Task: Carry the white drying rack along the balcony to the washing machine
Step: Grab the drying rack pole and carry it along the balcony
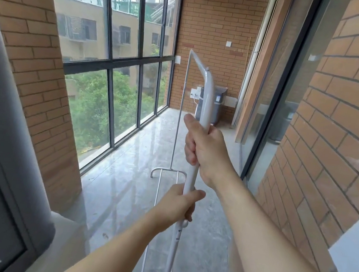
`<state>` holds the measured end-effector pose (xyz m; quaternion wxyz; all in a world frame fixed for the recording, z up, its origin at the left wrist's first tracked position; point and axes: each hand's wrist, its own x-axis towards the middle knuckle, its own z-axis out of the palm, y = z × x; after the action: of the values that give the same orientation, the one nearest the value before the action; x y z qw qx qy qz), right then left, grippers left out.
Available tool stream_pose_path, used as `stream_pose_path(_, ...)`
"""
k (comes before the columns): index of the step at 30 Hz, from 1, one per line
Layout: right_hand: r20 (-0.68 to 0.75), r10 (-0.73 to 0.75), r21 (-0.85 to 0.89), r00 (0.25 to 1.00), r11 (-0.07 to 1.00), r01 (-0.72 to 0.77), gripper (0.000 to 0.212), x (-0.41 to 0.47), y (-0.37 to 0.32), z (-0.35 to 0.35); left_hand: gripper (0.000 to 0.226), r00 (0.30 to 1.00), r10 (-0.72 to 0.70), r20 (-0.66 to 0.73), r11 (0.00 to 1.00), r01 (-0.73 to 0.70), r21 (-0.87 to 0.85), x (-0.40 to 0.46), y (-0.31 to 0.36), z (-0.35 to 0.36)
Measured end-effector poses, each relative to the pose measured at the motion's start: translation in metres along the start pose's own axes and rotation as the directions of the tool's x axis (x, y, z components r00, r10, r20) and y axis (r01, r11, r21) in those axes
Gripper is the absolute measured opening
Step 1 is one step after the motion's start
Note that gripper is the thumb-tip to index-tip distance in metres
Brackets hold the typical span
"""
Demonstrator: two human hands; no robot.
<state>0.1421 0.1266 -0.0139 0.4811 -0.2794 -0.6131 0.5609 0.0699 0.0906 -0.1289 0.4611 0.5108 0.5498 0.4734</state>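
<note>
The white drying rack [208, 98] stands lengthwise ahead of me, its near upright post in both my hands. My right hand [206, 150] is wrapped around the post high up, just below its bend. Lower on the same post my left hand [176, 206] grips it, above a small white knob. The rack's top bar runs away to a thin far post and a curved foot [168, 171] above the floor. The grey washing machine [216, 104] stands at the far end of the balcony against the brick wall, partly hidden by the post.
Tall dark-framed windows [115, 60] line the left side, with a brick pillar [34, 54] near me. Brick wall and a glass sliding door [280, 100] run along the right. The grey concrete floor [125, 174] stretches ahead. A grey pipe [3, 96] stands at my left.
</note>
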Motion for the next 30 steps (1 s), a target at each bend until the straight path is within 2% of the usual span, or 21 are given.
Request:
stream_pose_path(9,0.018,0.055,0.070,0.998,0.996,-0.056,0.055,0.004,0.012,-0.006,0.034,0.996,0.002,-0.084,0.999,-0.005,-0.036,0.019,-0.013,0.013)
stream_pose_path(20,-0.055,-0.033,0.097,0.998,0.995,0.038,0.047,-0.001,0.010,0.001,0.031,0.989,0.066,-0.136,0.994,-0.076,-0.075,0.021,-0.013,0.018)
stream_pose_path(26,-0.029,-0.061,0.092,0.998,0.994,0.063,0.047,0.005,0.005,0.002,0.041,0.985,0.077,-0.155,0.990,-0.094,-0.102,0.026,-0.007,0.015)
stream_pose_path(30,-0.031,-0.100,0.070,0.994,0.992,0.102,0.049,0.013,0.004,-0.001,0.035,0.981,0.094,-0.169,0.990,-0.110,-0.092,0.033,-0.003,0.018)
